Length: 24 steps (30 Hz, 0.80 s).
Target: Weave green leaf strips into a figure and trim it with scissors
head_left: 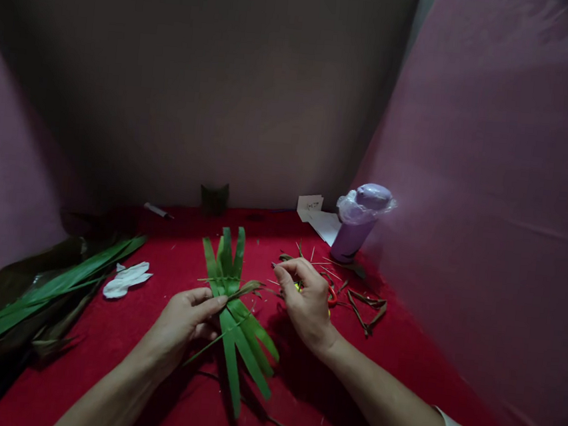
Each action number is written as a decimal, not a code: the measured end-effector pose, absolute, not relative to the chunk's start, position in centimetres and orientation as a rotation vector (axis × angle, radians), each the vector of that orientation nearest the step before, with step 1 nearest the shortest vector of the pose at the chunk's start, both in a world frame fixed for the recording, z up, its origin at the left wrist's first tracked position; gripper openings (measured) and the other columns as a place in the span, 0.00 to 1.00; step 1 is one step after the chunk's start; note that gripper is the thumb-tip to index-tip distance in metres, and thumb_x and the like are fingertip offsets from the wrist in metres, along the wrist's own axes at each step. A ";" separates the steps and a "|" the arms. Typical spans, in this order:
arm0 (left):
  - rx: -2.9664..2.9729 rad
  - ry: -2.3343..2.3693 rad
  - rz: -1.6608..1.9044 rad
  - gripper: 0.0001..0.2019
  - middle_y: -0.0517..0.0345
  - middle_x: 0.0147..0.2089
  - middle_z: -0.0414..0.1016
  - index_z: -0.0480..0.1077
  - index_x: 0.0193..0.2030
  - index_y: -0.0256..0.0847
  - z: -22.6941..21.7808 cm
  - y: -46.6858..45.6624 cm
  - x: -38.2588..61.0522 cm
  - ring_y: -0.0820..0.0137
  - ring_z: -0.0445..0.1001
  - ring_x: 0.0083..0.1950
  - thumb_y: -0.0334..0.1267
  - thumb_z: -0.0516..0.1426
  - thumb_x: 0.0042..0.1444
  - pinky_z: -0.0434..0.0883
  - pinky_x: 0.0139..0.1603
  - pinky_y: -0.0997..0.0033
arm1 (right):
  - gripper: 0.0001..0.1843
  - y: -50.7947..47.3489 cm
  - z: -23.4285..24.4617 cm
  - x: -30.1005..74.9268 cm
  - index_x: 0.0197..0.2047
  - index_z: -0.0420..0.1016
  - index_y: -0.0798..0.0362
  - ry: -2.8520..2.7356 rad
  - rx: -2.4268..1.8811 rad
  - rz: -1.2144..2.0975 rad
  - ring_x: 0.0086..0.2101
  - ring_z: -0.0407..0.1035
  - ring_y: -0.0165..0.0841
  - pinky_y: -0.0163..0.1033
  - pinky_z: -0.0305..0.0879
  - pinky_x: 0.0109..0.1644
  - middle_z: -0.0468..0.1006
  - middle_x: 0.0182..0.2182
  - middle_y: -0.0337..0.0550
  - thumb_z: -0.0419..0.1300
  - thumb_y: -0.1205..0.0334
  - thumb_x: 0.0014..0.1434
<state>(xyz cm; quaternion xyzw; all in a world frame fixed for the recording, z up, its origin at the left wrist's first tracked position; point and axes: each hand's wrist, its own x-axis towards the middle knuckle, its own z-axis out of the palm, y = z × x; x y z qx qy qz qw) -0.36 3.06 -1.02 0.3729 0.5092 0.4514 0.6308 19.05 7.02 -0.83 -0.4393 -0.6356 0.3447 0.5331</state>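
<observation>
My left hand pinches a bundle of green leaf strips at its middle, thumb on top. The strips fan out toward the back and toward me, with thin stalks lying across them. A dry brownish leaf strip sticks out from under the thumb toward the right. My right hand is raised just right of the bundle, thumb and forefinger pressed together. A tiny dark tip shows at those fingers, too small to name. Scissors with red and yellow handles lie partly hidden behind this hand.
Long green leaves lie on dark material at the left, near a crumpled white tissue. A marker rests at the back. Thin sticks and a bent dry leaf lie right, before a purple bottle and white cards.
</observation>
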 end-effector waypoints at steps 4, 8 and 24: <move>0.760 1.241 1.179 0.06 0.56 0.22 0.74 0.71 0.27 0.33 -0.5 3.3 -0.4 0.75 0.70 0.21 0.35 0.62 0.46 0.68 0.20 0.79 | 0.12 4.4 -0.6 18.3 0.25 0.69 0.52 -1.699 -0.982 0.465 0.28 0.62 0.32 0.38 0.56 0.36 0.69 0.23 0.41 0.54 0.60 0.59; 0.685 1.220 1.275 0.02 0.56 0.24 0.74 0.71 0.28 0.33 -0.2 3.2 -0.1 0.75 0.72 0.23 0.30 0.60 0.47 0.71 0.23 0.78 | 0.13 1.6 -0.7 17.1 0.26 0.73 0.52 -1.865 -0.928 0.585 0.22 0.63 0.30 0.36 0.54 0.29 0.71 0.19 0.40 0.54 0.60 0.60; 0.449 1.097 1.404 0.09 0.61 0.24 0.72 0.62 0.24 0.39 -1.0 1.7 2.4 0.72 0.75 0.29 0.26 0.59 0.47 0.73 0.34 0.73 | 0.20 2.9 -4.2 14.2 0.29 0.68 0.58 -1.388 -1.073 1.678 0.12 0.58 0.23 0.29 0.52 0.15 0.73 0.21 0.41 0.56 0.47 0.49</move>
